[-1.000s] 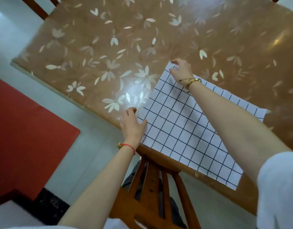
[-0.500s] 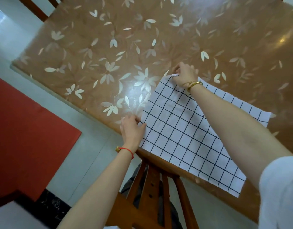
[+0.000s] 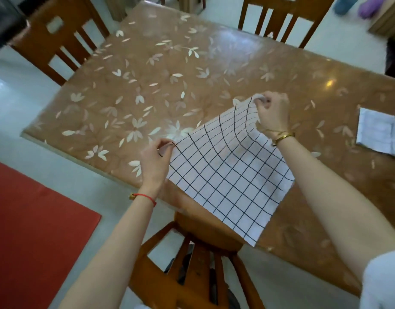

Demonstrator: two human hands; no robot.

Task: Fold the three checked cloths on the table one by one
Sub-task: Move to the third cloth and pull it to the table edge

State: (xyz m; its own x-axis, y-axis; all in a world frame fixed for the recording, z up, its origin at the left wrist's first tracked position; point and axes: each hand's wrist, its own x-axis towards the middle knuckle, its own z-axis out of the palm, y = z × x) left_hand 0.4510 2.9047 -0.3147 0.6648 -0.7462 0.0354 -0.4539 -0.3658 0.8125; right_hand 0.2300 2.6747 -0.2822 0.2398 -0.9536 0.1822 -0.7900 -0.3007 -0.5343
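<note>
Left hand [image 3: 153,162] and right hand [image 3: 272,110] each pinch checked cloth [image 3: 225,175] corner, frame centre; folded cloth [image 3: 380,136] far right on table [image 3: 147,85].

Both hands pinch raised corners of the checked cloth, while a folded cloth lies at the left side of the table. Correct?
No: the head view shows the folded cloth at the right side of the table. The left hand and right hand do pinch raised corners of the checked cloth.

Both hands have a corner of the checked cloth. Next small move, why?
Probably carry the lifted edge over to the opposite edge for a half fold: the left hand and right hand each pinch a corner of the white black-checked cloth, that edge is raised, and the rest lies on the brown flower-patterned table.
</note>
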